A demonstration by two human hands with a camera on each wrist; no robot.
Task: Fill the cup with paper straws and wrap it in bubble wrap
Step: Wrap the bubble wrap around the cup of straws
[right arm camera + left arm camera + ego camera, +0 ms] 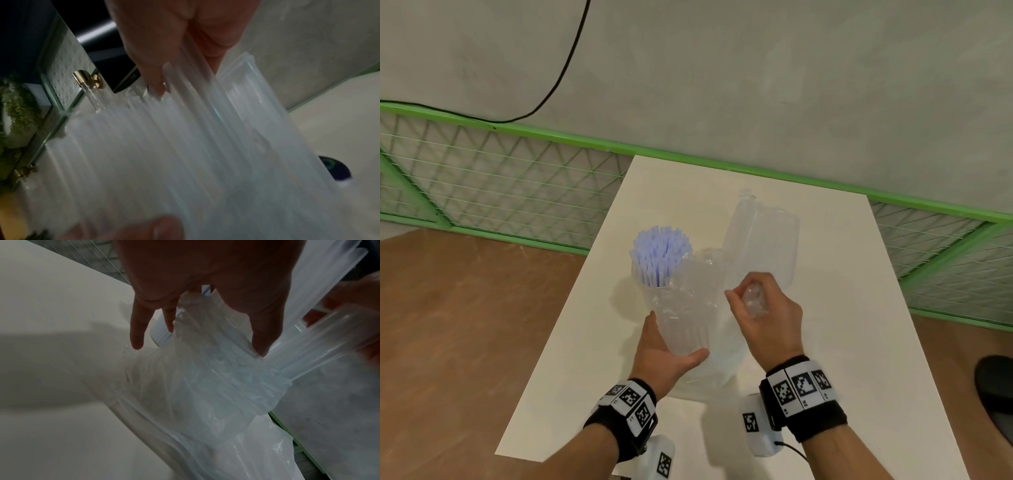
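Observation:
A cup of pale blue paper straws stands on the white table, with clear bubble wrap partly round it. The cup's ribbed white wall shows between my fingers in the left wrist view. My left hand holds the wrapped cup low down, thumb on the near side and fingers round the left side. My right hand grips a bunched part of the wrap just right of the cup. The loose end of the wrap rises behind it. The right wrist view shows the wrap stretched below my right hand.
A green mesh fence runs along the table's far side, below a grey wall with a black cable. Wooden floor lies to the left. A dark rounded object sits at the right edge.

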